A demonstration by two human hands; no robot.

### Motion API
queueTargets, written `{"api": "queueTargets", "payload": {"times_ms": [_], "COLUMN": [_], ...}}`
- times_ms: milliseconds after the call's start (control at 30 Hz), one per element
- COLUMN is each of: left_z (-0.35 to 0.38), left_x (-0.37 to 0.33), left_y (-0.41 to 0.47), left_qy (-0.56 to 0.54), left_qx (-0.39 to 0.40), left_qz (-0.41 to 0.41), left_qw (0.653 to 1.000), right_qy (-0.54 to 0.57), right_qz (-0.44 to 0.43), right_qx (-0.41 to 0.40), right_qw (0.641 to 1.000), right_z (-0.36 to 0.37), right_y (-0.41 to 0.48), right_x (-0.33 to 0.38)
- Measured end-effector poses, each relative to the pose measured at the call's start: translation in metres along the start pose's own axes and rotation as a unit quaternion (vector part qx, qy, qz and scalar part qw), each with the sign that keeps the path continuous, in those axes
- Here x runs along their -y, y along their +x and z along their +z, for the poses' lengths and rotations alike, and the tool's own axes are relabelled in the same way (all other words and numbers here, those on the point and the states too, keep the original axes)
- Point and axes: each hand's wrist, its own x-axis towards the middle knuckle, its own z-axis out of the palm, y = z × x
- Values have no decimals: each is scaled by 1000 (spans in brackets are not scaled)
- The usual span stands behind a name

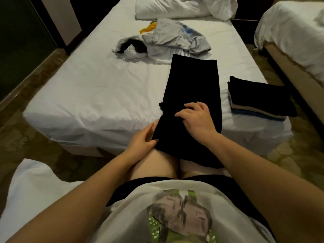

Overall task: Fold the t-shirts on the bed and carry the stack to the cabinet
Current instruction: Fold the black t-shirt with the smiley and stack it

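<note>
A black t-shirt (191, 85), folded into a long strip, runs from the white bed (98, 92) down over its near edge onto my knees. My left hand (142, 140) pinches the strip's lower left edge by the bed's front. My right hand (196, 118) rests on top of the strip with fingers spread and slightly bent. A stack of folded t-shirts (259, 99), black on top with tan and blue below, sits at the bed's near right corner. Unfolded grey, white, black and yellow shirts (168, 39) lie in a heap further up the bed.
White pillows (182, 7) lie at the head of the bed. A second bed (294, 28) stands to the right across a narrow patterned floor strip. A dark wall and a pale panel are on the left. A white cushion (31, 181) is at my lower left.
</note>
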Motion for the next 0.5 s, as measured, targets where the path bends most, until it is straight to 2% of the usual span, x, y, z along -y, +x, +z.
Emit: {"api": "queueTargets", "payload": {"times_ms": [67,167,233,333,400,500], "left_z": [-2,-1,-1,0,-1,-2], "left_x": [2,5,5,8,10,10], "left_y": [-2,1,3,5,6,2], "left_qy": [7,61,108,98,83,67], "left_qx": [34,69,82,95,93,85], "left_qz": [35,42,38,27,17,12], "left_qw": [999,995,990,990,992,994], "right_qy": [-9,19,41,71,89,126], "right_qz": [-32,-44,-26,45,85,110], "right_qx": [-8,73,163,278,313,308], "right_qw": [999,996,986,957,942,936], "right_z": [-2,-3,-4,2,8,10], "right_y": [-12,-31,-31,-22,-19,-19], "right_x": [-8,-17,-21,-23,-25,-23]}}
